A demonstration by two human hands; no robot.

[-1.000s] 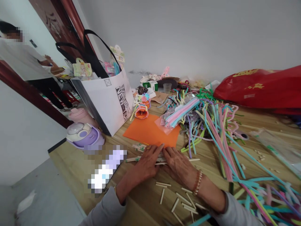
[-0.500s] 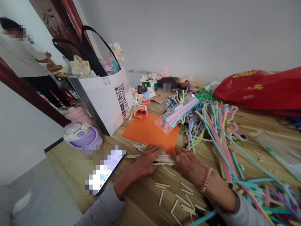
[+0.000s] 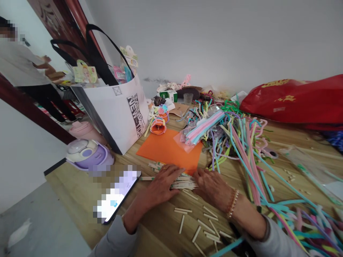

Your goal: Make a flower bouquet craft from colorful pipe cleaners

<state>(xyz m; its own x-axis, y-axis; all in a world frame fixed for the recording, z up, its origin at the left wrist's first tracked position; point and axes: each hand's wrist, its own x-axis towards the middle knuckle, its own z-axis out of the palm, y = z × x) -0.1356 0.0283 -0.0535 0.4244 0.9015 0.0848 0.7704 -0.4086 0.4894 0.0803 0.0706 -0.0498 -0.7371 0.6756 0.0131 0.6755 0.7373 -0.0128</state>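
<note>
My left hand (image 3: 166, 182) rests over a pile of thin sticks (image 3: 184, 182), its fingers on the far side and its thumb on the near side. Some of the sticks wear white paper with green print, and their ends poke out left of this hand. At the pile's right end, my right hand (image 3: 210, 184) has its fingers bent around the stick ends; its fingertips are partly hidden. Just beyond both hands lies an orange sheet (image 3: 166, 146). Short bare wooden sticks (image 3: 206, 225) are scattered on the table nearer to me.
A phone (image 3: 118, 196) and a purple-lidded container (image 3: 89, 157) are at the left, before a white tote bag (image 3: 112, 110). Colourful pipe cleaners (image 3: 241, 142) heap up on the right. A red bag (image 3: 292, 100) lies behind. A person (image 3: 24, 64) stands far left.
The view has shifted slightly, so most things sit a little further left. More of the stick pile shows between my hands, somewhat fanned out. Both hands stay on it.
</note>
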